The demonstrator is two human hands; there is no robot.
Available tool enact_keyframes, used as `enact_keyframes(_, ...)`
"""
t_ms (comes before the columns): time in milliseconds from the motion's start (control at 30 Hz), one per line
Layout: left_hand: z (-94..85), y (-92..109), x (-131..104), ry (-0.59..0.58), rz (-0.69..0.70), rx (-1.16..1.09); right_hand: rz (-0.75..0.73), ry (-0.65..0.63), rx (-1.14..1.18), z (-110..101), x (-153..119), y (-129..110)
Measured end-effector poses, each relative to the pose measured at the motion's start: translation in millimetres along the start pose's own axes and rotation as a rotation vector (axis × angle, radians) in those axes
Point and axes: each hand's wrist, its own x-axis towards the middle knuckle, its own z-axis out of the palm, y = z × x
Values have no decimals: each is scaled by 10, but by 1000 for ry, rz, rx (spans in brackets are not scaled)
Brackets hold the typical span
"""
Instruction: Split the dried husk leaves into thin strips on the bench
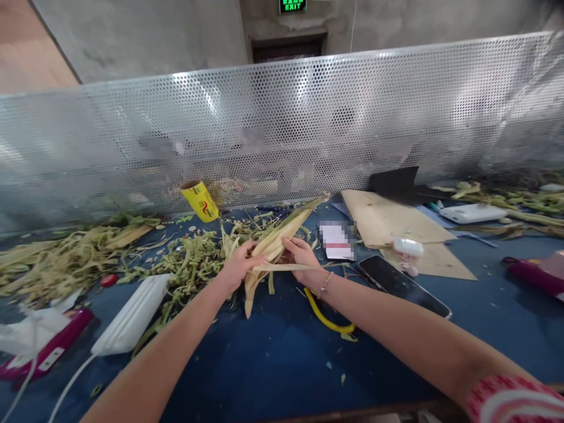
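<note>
Dry corn husks (288,229), pale yellow with a greenish streak, stretch between my two hands above the blue table (264,370). My left hand (240,267) grips the husks' lower left part, and a pointed strip hangs down below it. On the other side my right hand (303,258) pinches the husk edge between thumb and fingers. A thin loose strip runs across to the right wrist. Whether a cob lies inside the husks cannot be seen. Behind the left hand spreads a heap of green-yellow plant scraps (194,258). A curved yellow object (326,317) lies below the right wrist.
A yellow cardboard tube (200,201) leans near the perforated metal screen (308,117). To the left lie a white power strip (132,314) and more dried husks (79,252). To the right are a phone (403,286), a card (337,241) and brown paper (392,220).
</note>
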Motion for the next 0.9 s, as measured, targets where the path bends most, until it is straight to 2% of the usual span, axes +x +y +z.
enact_keyframes(133, 18, 19, -37, -54, -93, -96, 26, 32, 18, 14, -31, -45)
enact_keyframes(233, 6, 5, -27, -98, -81, -69, 4, 43, 16, 13, -39, -72)
enact_keyframes(300, -16, -21, -6, -114, -13, -2, -15, 46, 15, 3, -27, -78)
enact_keyframes(333, -28, -32, 1, -108, 67, 63, -19, 53, 17, -3, -18, -77)
enact_keyframes(400, -48, -37, -7, -48, 321, 283, -26, 93, 31, -10, 1, -72)
enact_keyframes(500, -46, 1, -80, 91, 739, 765, -62, 130, 32, -13, 15, -62)
enact_keyframes(533, -34, 17, -113, 128, 832, 913, -73, 129, 23, -13, 13, -59)
enact_keyframes(600, 5, 36, -167, 187, 926, 1113, -83, 111, -5, -13, 4, -54)
enact_keyframes(733, 69, -10, -170, 329, 960, 1190, -125, 80, -71, -11, -17, -43)
enact_keyframes(900, 28, -90, -74, 410, 894, 1056, -123, 59, -72, -9, -8, -31)
